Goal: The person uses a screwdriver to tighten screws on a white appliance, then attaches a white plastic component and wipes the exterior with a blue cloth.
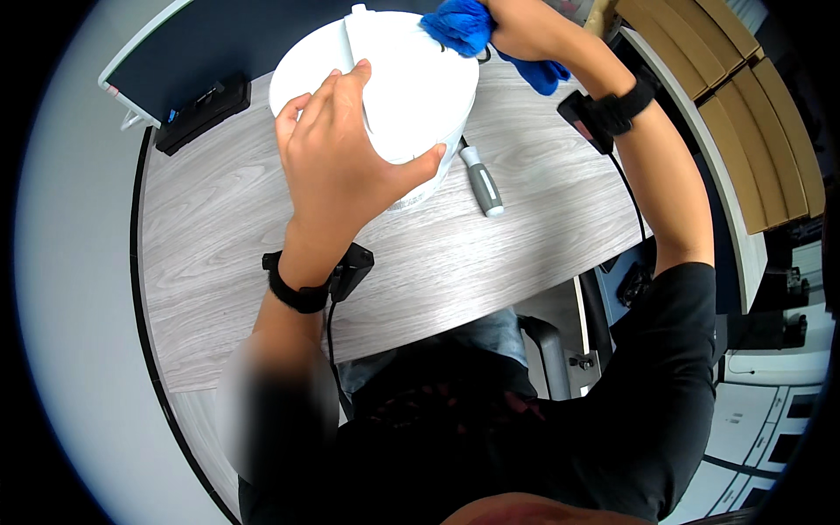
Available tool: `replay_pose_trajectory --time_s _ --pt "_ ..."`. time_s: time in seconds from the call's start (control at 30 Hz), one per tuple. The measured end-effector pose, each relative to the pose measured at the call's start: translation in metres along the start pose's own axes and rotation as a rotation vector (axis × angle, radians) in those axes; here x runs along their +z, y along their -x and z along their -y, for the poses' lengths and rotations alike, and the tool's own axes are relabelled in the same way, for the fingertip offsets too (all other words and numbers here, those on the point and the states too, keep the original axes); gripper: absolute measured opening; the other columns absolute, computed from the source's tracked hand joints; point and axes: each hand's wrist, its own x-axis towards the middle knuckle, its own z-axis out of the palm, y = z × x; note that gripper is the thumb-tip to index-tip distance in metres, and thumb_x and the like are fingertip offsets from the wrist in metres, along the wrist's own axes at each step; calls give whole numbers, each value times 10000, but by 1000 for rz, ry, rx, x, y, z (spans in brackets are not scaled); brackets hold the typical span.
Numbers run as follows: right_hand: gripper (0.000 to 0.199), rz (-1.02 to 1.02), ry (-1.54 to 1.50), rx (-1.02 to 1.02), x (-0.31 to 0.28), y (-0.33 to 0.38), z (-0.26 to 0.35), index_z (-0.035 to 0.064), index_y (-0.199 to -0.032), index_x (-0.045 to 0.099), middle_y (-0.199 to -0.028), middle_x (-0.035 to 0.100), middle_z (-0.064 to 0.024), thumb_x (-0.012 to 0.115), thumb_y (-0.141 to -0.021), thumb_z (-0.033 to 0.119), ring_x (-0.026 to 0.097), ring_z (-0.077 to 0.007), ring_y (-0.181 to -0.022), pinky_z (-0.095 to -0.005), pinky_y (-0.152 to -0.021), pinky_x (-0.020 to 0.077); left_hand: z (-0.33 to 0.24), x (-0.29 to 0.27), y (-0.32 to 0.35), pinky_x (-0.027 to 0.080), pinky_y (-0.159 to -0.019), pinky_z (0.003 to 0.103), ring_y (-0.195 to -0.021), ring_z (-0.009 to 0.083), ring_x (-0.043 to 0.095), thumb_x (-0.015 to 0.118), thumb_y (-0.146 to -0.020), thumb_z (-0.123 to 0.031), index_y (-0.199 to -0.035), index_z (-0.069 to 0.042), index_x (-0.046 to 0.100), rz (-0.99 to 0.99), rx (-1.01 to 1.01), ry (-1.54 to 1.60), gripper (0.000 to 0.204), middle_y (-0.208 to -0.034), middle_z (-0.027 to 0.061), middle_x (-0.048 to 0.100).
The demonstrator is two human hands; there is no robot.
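A white, round, drum-shaped appliance (pixel 411 96) with a ridge across its top stands at the far side of the desk. My left hand (pixel 328 144) lies spread against its near left part, fingers on the top and thumb reaching to its near right edge. In my right hand (pixel 525 31) is a blue cloth (pixel 458 28), bunched at the appliance's far right rim. Another part of the cloth hangs below that hand. Right of the appliance's base lies a screwdriver (pixel 484 184) with a grey and white handle, its tip end partly hidden.
The wood-grain desk (pixel 227 262) has a dark panel (pixel 210 44) behind it, with a black box-like device (pixel 206 114) at the far left. Brown cardboard boxes (pixel 752 140) stand on a shelf to the right. Black cables run from both wrist straps.
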Motion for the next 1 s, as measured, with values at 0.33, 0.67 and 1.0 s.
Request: replay_pose_trajectory --time_s 0.33,0.67,1.0 --pt "330 -195 364 -259 20 44 47 107 -1081 768 -1101 738 -76 795 -759 39 683 -282 -1032 -391 -906 547 1 1 1 377 -998 495 -1065 345 702 894 -593 -493 -1190 65 627 -13 22 13 860 -988 241 727" --pt "415 -201 430 -184 39 9 61 109 -1122 759 -1136 718 -95 791 -720 14 692 -296 -1020 -393 -866 557 3 2 2 370 -1006 519 -1092 382 689 874 -610 -516 -1233 43 632 -13 24 19 872 -901 225 736" --pt "211 -123 300 -87 32 -39 36 -7 -968 659 -979 693 -232 594 -784 71 661 -423 -977 -484 -875 527 4 1 2 360 -993 512 -1132 387 665 862 -634 -500 -1249 42 625 19 19 36 854 -863 145 744"
